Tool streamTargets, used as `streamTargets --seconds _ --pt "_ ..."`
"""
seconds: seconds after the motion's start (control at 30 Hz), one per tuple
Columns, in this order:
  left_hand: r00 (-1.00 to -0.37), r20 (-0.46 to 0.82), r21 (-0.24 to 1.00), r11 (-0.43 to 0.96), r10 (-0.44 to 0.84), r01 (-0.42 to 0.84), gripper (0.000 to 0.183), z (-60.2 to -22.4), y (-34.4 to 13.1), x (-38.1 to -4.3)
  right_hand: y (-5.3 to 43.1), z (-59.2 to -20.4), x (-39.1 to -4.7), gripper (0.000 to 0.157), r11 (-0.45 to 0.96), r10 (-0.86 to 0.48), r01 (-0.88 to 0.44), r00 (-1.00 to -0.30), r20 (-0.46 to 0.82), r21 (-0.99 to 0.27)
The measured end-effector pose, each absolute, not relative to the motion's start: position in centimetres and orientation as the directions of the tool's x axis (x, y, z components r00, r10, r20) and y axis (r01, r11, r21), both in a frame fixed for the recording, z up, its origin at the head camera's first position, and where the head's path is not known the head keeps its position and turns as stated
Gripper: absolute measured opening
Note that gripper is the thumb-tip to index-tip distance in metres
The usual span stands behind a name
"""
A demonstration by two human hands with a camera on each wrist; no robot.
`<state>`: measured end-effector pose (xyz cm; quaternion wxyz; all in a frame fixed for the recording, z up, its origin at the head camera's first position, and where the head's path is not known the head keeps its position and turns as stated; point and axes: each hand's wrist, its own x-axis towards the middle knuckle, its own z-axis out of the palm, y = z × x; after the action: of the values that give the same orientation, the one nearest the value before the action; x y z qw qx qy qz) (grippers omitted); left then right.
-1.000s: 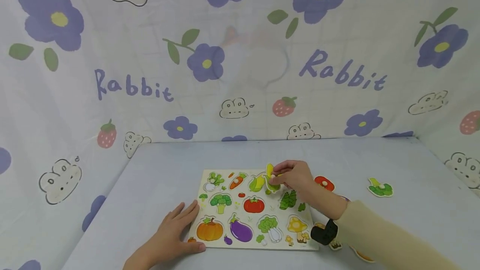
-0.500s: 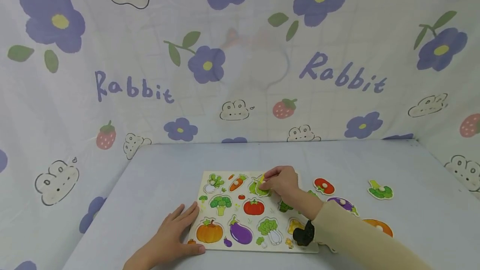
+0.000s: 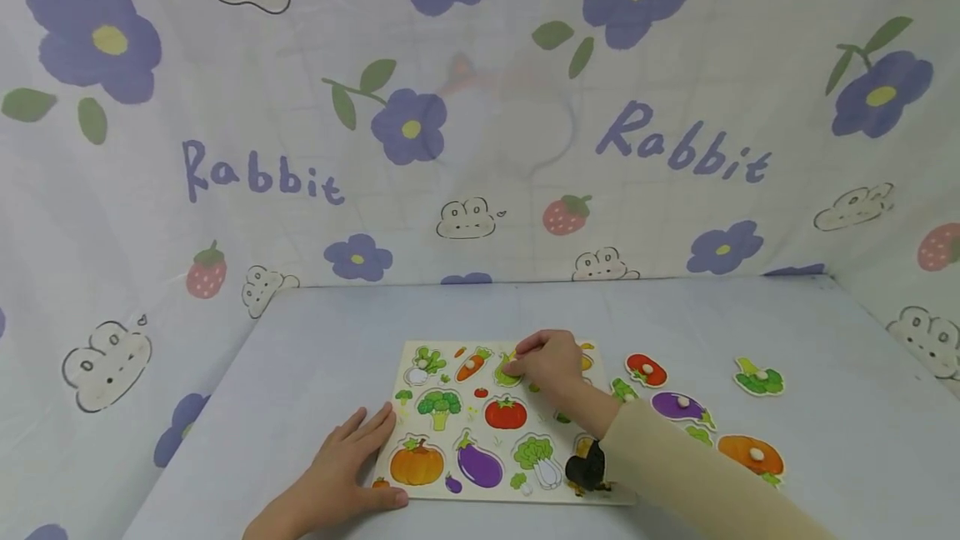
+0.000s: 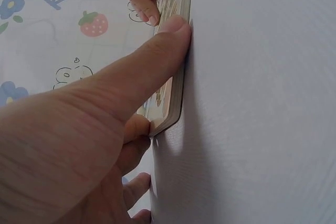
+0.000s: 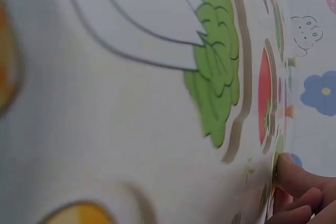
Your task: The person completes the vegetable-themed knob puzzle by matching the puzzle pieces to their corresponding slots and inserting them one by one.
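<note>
A wooden vegetable puzzle board (image 3: 512,457) lies flat on the table. My left hand (image 3: 341,461) rests at its left side, fingers straight along the edge and thumb on the front corner. The left wrist view shows that thumb (image 4: 152,59) lying over the board's rim. Over the back row, my right hand (image 3: 555,363) pinches the corn puzzle piece (image 3: 507,375), which sits over the corn slot; its knob is hidden by the fingertips. In the right wrist view, the right hand (image 5: 302,187) is low at the board's surface.
Right of the board lie loose knobbed pieces: tomato (image 3: 646,371), eggplant (image 3: 678,407), pumpkin (image 3: 738,452) and broccoli (image 3: 760,377). Knobbed carrot (image 3: 470,367) and radish (image 3: 422,367) pieces sit in the board. A printed curtain (image 3: 510,257) stands behind the table. A black wrist camera (image 3: 585,469) overlaps the mushroom.
My right hand has moved left and down with the corn piece, from beside the corn slot onto it. The left hand has stayed at the board's edge.
</note>
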<state>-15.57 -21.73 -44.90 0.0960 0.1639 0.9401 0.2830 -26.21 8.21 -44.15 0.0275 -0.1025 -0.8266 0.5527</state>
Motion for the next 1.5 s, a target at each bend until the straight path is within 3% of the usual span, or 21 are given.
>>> streamTargets --seconds 0.2,0.5,0.77,1.5 --pt "-0.923 -0.062 0.554 0.782 0.380 0.285 0.104 -45.0 -21.9 -15.6 8.2 -44.1 -26.1 0.025 0.407 0.189 0.146 -0.979 -0.073 -0.902" --pt "-0.915 -0.047 0.570 0.763 0.400 0.304 0.104 -45.0 -22.0 -15.5 8.3 -44.3 -26.2 0.025 0.347 0.171 0.173 -0.978 -0.119 -0.922" --pt "-0.928 -0.102 0.569 0.786 0.359 0.241 0.105 -45.3 -21.9 -15.2 8.2 -45.0 -26.7 0.025 0.316 0.156 0.198 -0.975 -0.155 -0.928" --pt "-0.931 -0.095 0.568 0.787 0.352 0.239 0.102 -44.6 -21.6 -15.2 9.1 -44.0 -27.2 0.027 0.220 0.075 0.241 -0.970 -0.230 -0.945"
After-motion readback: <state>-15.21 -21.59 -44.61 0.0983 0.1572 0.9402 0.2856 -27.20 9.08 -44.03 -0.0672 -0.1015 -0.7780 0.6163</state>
